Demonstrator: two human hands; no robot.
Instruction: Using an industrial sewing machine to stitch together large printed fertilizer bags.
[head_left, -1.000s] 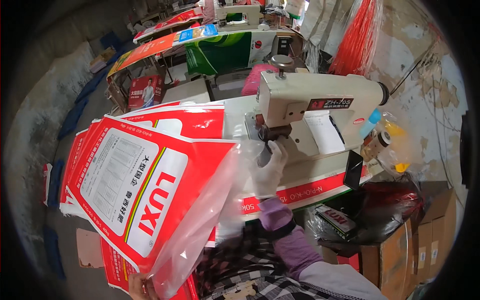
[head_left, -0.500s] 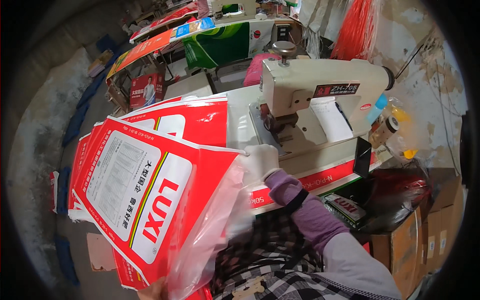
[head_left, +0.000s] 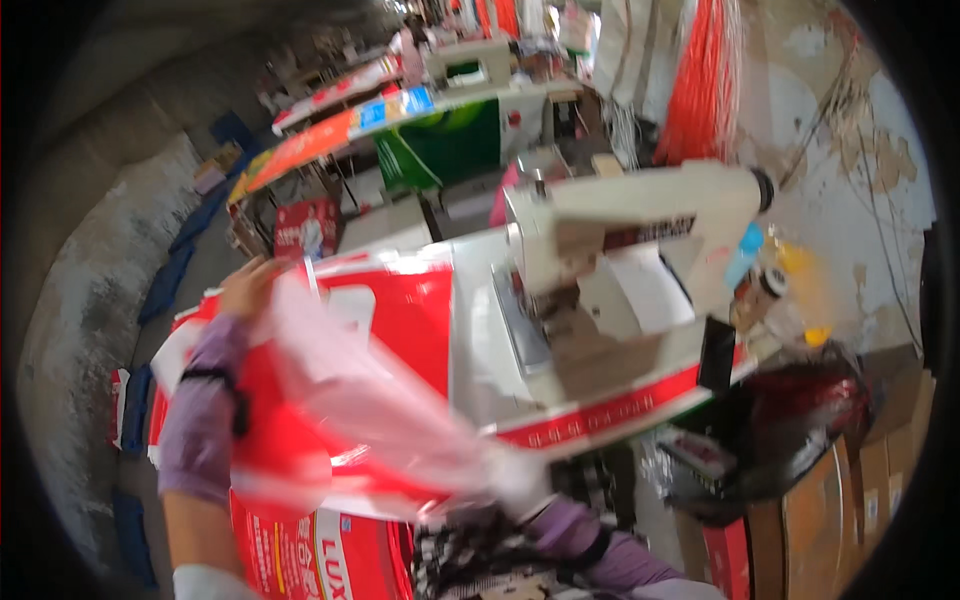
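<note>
A red and white woven plastic bag (head_left: 290,400) with a pale see-through liner (head_left: 370,385) stretches between my hands, smeared by motion. At its far left end, my bare left hand (head_left: 250,288) is closed on the edge, close to the top of a bag stack (head_left: 415,310). Low in the middle, my right hand (head_left: 518,485) in a white glove grips the near end, where the liner gathers; its fingers are blurred. Just beyond the right hand stands a cream sewing machine (head_left: 620,215) on a white table (head_left: 475,330).
Paper (head_left: 648,290) and a dark phone-like slab (head_left: 716,353) are by the machine. More red bags (head_left: 285,540) hang at the near left. To the right are a black plastic bag (head_left: 780,430) and cardboard boxes (head_left: 830,510). Red strands (head_left: 700,85) hang behind.
My right hand has pulled back from the machine toward my body. My left hand has risen from the lower edge to the bag's far end. The held bag has swung round and its printed face is blurred.
</note>
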